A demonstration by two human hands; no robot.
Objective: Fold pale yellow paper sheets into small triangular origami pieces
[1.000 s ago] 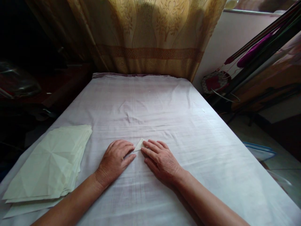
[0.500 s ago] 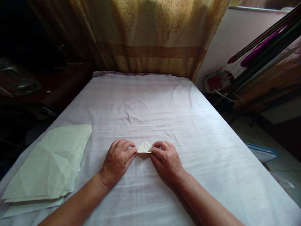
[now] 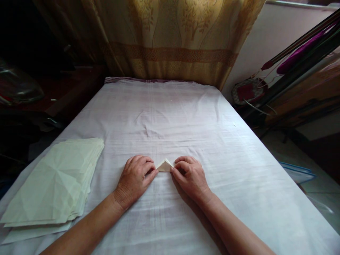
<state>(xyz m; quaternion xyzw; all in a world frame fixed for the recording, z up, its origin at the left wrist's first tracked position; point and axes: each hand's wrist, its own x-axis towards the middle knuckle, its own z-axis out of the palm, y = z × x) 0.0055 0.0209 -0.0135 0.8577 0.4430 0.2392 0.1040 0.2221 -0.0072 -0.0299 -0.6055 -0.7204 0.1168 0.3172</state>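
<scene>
A small folded piece of cream paper (image 3: 165, 165) with a pointed top sits on the white cloth between my two hands. My left hand (image 3: 137, 173) pinches its left corner between thumb and fingers. At the opposite corner, my right hand (image 3: 190, 174) grips the paper with thumb and index finger. The fingertips partly cover both corners. Off to the left lies a stack of pale, creased paper sheets (image 3: 55, 184), the top one marked with crossing fold lines.
The white cloth (image 3: 170, 117) covers a wide flat surface with a few wrinkles. A gold patterned curtain (image 3: 170, 39) hangs at the far end. On the right are a bag (image 3: 248, 91), dark poles and a blue-edged clear container (image 3: 297, 170); a dark red table (image 3: 77, 85) stands left.
The lower flap of the paper has been turned up, so its front now shows as a plain triangle. My fingers have shifted slightly at the corners, and the view has tilted a little.
</scene>
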